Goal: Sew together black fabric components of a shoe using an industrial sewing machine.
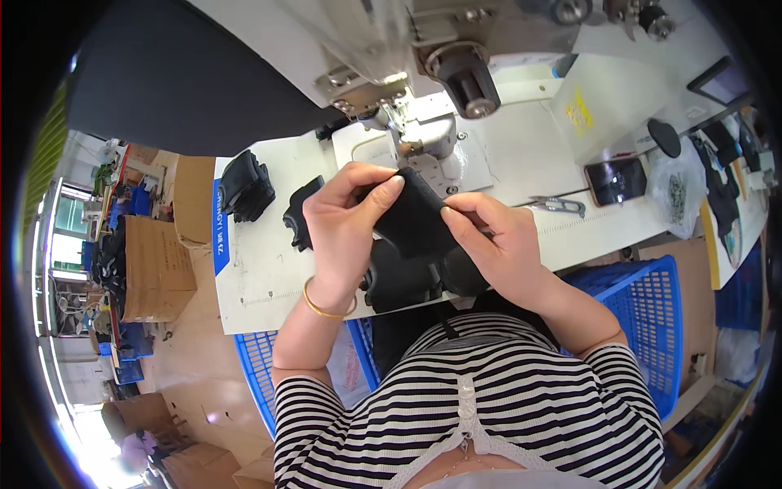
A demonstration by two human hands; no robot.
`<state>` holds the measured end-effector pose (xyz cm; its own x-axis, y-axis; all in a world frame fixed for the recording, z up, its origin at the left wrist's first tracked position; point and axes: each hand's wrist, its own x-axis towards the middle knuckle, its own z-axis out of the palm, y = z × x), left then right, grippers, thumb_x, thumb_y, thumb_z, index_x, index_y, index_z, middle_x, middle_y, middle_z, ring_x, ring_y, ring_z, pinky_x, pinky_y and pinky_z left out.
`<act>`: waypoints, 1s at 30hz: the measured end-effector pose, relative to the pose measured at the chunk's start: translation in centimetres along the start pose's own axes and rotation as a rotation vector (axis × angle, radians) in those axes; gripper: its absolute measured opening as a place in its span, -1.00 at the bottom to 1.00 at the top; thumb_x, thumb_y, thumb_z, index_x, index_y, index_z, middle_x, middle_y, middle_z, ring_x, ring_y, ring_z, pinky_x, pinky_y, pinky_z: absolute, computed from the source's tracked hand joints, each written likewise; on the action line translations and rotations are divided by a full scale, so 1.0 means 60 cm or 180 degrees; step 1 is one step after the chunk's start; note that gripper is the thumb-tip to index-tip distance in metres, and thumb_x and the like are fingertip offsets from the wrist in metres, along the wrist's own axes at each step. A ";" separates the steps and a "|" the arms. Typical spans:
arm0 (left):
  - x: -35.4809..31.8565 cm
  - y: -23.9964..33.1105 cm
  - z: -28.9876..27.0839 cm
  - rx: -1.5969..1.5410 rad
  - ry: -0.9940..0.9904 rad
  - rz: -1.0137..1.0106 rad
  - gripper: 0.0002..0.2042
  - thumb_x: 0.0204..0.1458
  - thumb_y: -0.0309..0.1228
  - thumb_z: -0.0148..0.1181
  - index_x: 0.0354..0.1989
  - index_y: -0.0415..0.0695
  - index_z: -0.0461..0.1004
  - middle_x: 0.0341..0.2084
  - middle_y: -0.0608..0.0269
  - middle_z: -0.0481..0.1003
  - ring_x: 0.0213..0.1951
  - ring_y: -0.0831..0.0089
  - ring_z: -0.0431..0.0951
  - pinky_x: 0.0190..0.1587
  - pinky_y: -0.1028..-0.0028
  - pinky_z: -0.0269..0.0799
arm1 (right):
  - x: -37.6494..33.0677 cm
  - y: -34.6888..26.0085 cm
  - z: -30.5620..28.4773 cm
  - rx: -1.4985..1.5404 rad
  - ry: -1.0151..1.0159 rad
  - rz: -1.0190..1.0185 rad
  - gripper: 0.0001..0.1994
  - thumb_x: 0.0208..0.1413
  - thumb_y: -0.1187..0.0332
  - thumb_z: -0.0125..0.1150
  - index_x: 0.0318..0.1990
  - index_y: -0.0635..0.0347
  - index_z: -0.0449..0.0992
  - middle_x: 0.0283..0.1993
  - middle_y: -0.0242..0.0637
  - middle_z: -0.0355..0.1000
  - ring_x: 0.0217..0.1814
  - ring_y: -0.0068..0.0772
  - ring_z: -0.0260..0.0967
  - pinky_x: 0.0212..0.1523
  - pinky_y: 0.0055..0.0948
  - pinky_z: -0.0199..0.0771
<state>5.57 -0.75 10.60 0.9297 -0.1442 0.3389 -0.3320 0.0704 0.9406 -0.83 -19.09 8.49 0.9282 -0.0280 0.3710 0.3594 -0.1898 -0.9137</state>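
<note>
Between my hands, just in front of the sewing machine, I hold up a black fabric piece. My left hand pinches its upper left corner between thumb and forefinger. At the upper right edge, my right hand grips it the same way. Below it, more black padded pieces lie at the table's near edge, partly covered by the held piece. Left of my left hand sits a small black piece, and farther left a stack of black pieces.
Thread snips and a dark phone lie right on the white table. A clear plastic bag is beyond them. Blue baskets stand below the front edge. Cardboard boxes stand on the floor at left.
</note>
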 end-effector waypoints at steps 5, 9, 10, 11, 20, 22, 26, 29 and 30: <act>0.065 -0.003 -0.016 -0.0465 -0.0284 -0.1157 -0.86 -0.04 -0.61 0.35 -0.28 -0.35 0.61 -0.42 0.20 0.61 -0.39 0.57 0.54 -0.24 0.57 0.46 | 0.032 -0.004 0.000 0.0090 -0.0213 0.0495 -0.84 0.24 0.40 0.14 -0.19 0.34 0.52 -0.49 -0.40 0.49 -0.48 -0.75 0.35 -0.46 -0.59 0.39; 0.100 0.002 -0.019 -0.0683 -0.0397 -0.1292 -0.89 -0.06 -0.64 0.34 -0.33 -0.35 0.61 -0.43 0.18 0.61 -0.38 0.51 0.57 -0.24 0.56 0.48 | 0.049 -0.001 0.009 0.0766 -0.0048 0.0629 -0.83 0.26 0.40 0.12 -0.20 0.36 0.52 -0.49 -0.44 0.47 -0.46 -0.77 0.33 -0.41 -0.60 0.45; 0.107 0.003 -0.022 -0.0549 -0.0446 -0.1351 -0.92 -0.03 -0.65 0.29 -0.33 -0.33 0.59 -0.39 0.12 0.61 -0.34 0.45 0.59 -0.18 0.51 0.49 | 0.053 0.002 0.010 0.0891 -0.0032 0.0639 -0.83 0.26 0.40 0.12 -0.20 0.37 0.52 -0.48 -0.43 0.47 -0.45 -0.76 0.33 -0.41 -0.60 0.48; 0.111 0.003 -0.024 -0.0551 -0.0450 -0.1344 -0.92 -0.03 -0.65 0.29 -0.33 -0.33 0.59 -0.39 0.12 0.61 -0.34 0.45 0.59 -0.18 0.51 0.49 | 0.056 0.002 0.010 0.0887 -0.0030 0.0632 -0.83 0.26 0.40 0.12 -0.20 0.37 0.52 -0.48 -0.43 0.47 -0.45 -0.76 0.33 -0.41 -0.60 0.48; 0.124 0.007 -0.025 -0.0504 -0.0465 -0.1475 -0.93 -0.02 -0.67 0.27 -0.35 -0.34 0.56 -0.40 0.09 0.60 -0.34 0.42 0.60 -0.18 0.46 0.52 | 0.061 0.005 0.015 0.1102 -0.0031 0.0623 -0.82 0.27 0.42 0.10 -0.20 0.40 0.52 -0.51 -0.44 0.45 -0.46 -0.77 0.33 -0.41 -0.58 0.54; 0.121 0.008 -0.023 -0.0516 -0.0389 -0.1466 -0.92 -0.02 -0.68 0.27 -0.34 -0.36 0.55 -0.40 0.08 0.60 -0.34 0.41 0.60 -0.18 0.46 0.52 | 0.059 0.002 0.017 0.1092 0.0019 0.0576 -0.83 0.27 0.42 0.10 -0.19 0.40 0.52 -0.52 -0.45 0.45 -0.47 -0.78 0.32 -0.41 -0.58 0.54; 0.123 0.005 -0.026 -0.0517 -0.0437 -0.1468 -0.92 -0.03 -0.68 0.27 -0.33 -0.35 0.55 -0.39 0.07 0.60 -0.33 0.40 0.61 -0.17 0.46 0.53 | 0.056 0.013 0.019 0.1331 -0.0034 0.0695 -0.83 0.27 0.40 0.14 -0.17 0.36 0.53 -0.47 -0.49 0.45 -0.43 -0.79 0.34 -0.39 -0.62 0.50; 0.125 0.001 -0.029 -0.0498 -0.0470 -0.1519 -0.91 -0.03 -0.68 0.27 -0.33 -0.34 0.55 -0.38 0.07 0.60 -0.33 0.40 0.61 -0.17 0.46 0.53 | 0.054 0.015 0.019 0.1205 -0.0023 0.0709 -0.83 0.27 0.41 0.13 -0.16 0.36 0.53 -0.46 -0.48 0.45 -0.42 -0.79 0.35 -0.38 -0.61 0.52; 0.126 0.001 -0.030 -0.0492 -0.0482 -0.1481 -0.91 -0.03 -0.68 0.27 -0.33 -0.34 0.55 -0.39 0.07 0.60 -0.34 0.40 0.61 -0.17 0.46 0.53 | 0.055 0.015 0.021 0.1257 -0.0027 0.0721 -0.83 0.27 0.41 0.13 -0.15 0.37 0.53 -0.44 -0.46 0.46 -0.41 -0.78 0.36 -0.37 -0.60 0.53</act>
<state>12.85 -0.08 13.20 0.9361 -0.3357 -0.1054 0.1495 0.1082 0.9828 2.68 -18.12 8.67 0.9878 -0.0174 0.1547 0.1549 0.2092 -0.9655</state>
